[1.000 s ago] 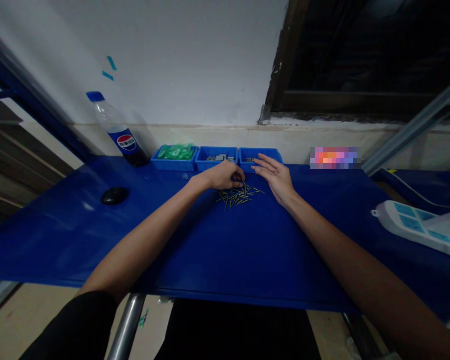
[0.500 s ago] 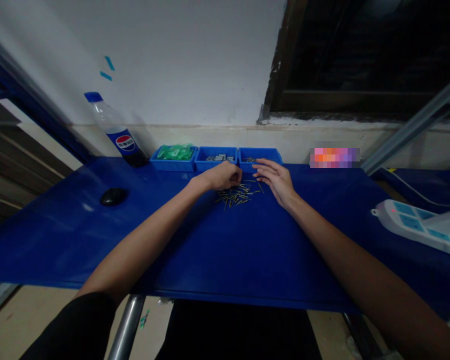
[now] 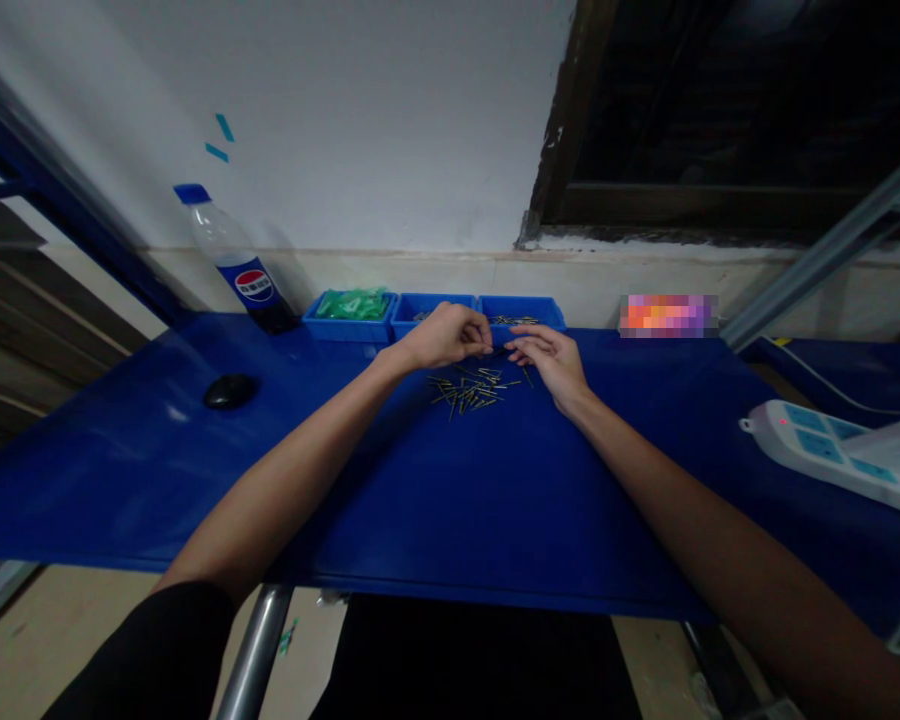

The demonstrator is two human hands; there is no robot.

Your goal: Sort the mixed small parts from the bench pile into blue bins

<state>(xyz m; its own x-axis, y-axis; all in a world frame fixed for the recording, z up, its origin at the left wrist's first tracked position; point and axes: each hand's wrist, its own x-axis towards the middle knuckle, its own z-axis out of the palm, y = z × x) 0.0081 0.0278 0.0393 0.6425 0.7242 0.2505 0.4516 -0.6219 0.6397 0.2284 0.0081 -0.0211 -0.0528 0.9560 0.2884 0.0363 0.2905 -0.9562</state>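
A loose pile of thin metal pins [image 3: 471, 387] lies on the blue table [image 3: 450, 500]. My left hand [image 3: 444, 336] is lifted just above the pile's far edge, fingers pinched together on a small pin. My right hand [image 3: 551, 355] rests beside it at the pile's right, fingers curled toward the left hand's tips. Behind both hands stand three small blue bins: the left one [image 3: 349, 322] holds green parts, the middle one [image 3: 420, 305] grey parts, the right one [image 3: 529, 308] more pins.
A cola bottle [image 3: 232, 262] stands at the back left by the wall. A black mouse [image 3: 229, 390] lies on the left of the table. A white power strip [image 3: 844, 455] sits at the right edge.
My left hand has risen off the pile with its fingers pinched. My right hand's fingers have curled in and moved closer to the left hand.
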